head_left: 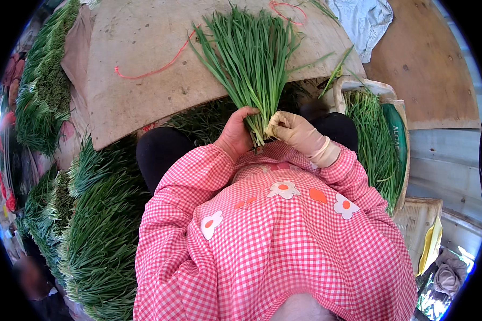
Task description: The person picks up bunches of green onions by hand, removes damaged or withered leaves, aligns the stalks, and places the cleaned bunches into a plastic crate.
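Observation:
A bunch of green chives point(254, 59) fans out over the board's near edge, its pale stem ends toward me. My bare left hand point(238, 131) is closed around the lower stems from the left. On the right side of those stems is my right hand point(300, 134), in a thin whitish glove, its fingers bent and pinched at the pale ends. Whether single stems sit between those fingertips is too small to make out. One red string point(155, 72) lies on the board left of the bunch, and another red string point(289, 13) lies beyond it at the right.
The wooden board point(139, 32) spans the space before me. Large piles of chives point(104, 230) stand at my left, with more stacked farther off point(45, 91). A container of chives point(375, 139) stands at right, near a pale blue cloth point(361, 24). Another person point(32, 281) is at lower left.

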Demonstrator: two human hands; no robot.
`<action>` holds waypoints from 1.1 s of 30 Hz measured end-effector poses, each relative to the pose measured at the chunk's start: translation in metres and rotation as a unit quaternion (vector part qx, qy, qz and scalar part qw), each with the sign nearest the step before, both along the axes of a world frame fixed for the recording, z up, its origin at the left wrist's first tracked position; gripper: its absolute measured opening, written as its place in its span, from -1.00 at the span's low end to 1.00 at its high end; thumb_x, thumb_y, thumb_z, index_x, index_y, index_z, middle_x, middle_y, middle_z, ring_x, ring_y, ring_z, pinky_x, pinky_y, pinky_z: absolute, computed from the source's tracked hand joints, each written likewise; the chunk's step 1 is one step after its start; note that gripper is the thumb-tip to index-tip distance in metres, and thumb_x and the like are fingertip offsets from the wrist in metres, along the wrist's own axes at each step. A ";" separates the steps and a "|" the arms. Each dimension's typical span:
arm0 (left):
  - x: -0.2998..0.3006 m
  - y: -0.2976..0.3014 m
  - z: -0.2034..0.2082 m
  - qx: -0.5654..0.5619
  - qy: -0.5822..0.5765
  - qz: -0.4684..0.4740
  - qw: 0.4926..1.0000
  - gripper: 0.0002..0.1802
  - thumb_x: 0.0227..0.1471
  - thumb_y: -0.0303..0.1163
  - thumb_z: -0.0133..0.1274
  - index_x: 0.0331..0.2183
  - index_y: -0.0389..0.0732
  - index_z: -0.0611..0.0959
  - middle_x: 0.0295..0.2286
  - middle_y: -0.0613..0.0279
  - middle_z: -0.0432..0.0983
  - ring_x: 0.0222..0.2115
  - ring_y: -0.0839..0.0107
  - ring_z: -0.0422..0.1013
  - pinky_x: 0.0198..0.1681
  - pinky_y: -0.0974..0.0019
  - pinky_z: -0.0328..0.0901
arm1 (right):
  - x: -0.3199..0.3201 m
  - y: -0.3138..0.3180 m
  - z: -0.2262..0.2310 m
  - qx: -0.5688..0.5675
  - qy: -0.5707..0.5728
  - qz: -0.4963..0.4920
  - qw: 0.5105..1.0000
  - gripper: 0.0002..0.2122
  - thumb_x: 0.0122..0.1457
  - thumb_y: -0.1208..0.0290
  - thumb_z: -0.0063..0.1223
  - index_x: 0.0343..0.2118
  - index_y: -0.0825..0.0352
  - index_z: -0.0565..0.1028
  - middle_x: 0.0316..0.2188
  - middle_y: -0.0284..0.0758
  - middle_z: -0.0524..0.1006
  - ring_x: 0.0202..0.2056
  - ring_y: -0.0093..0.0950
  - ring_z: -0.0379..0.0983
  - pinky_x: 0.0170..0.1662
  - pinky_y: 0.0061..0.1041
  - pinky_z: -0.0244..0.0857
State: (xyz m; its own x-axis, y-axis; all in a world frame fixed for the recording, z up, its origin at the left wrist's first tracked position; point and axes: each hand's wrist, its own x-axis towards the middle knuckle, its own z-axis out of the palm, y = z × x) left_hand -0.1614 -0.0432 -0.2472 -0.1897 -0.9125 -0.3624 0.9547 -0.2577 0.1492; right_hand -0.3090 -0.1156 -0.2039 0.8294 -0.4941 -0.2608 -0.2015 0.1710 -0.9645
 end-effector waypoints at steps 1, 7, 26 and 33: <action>-0.001 -0.001 0.002 -0.009 0.006 0.007 1.000 -0.58 -0.08 -0.34 -0.16 -0.16 -0.34 0.44 -0.26 0.02 0.46 -0.26 0.19 0.42 -0.10 0.13 0.30 | -0.004 -0.001 0.003 0.068 0.013 0.020 0.997 -0.87 0.11 0.39 -0.05 -0.45 0.35 0.36 -0.57 -0.47 0.36 -0.59 -0.68 0.23 -0.54 -0.68 0.13; 0.003 0.002 -0.002 -0.033 0.025 0.008 0.999 -0.53 -0.09 -0.32 -0.16 -0.11 -0.34 0.41 -0.20 -0.02 0.43 -0.20 0.14 0.39 -0.07 0.09 0.28 | -0.018 0.009 0.102 0.206 -0.042 0.138 0.968 -0.85 0.03 0.42 -0.04 -0.56 0.28 0.25 -0.68 -0.51 0.20 -0.69 -0.74 0.03 -0.63 -0.73 -0.08; -0.005 0.002 -0.010 -0.021 -0.153 0.012 0.988 -0.61 -0.09 -0.46 0.11 -0.15 -0.21 0.43 -0.37 0.21 0.49 -0.41 0.37 0.45 -0.34 0.29 0.41 | 0.039 -0.027 0.041 -0.563 0.132 0.040 0.815 -0.76 0.03 0.39 0.00 -0.20 0.24 0.42 -0.31 -0.22 0.48 -0.28 -0.26 0.43 -0.27 -0.42 0.31; -0.007 0.003 -0.006 -0.010 -0.195 0.016 0.981 -0.58 -0.14 -0.51 0.12 -0.16 -0.17 0.42 -0.37 0.30 0.46 -0.46 0.42 0.42 -0.44 0.32 0.37 | 0.042 -0.040 0.027 -0.560 0.177 0.045 0.808 -0.86 0.06 0.31 -0.06 -0.47 0.27 0.36 -0.60 -0.22 0.41 -0.50 -0.23 0.39 -0.43 -0.33 0.26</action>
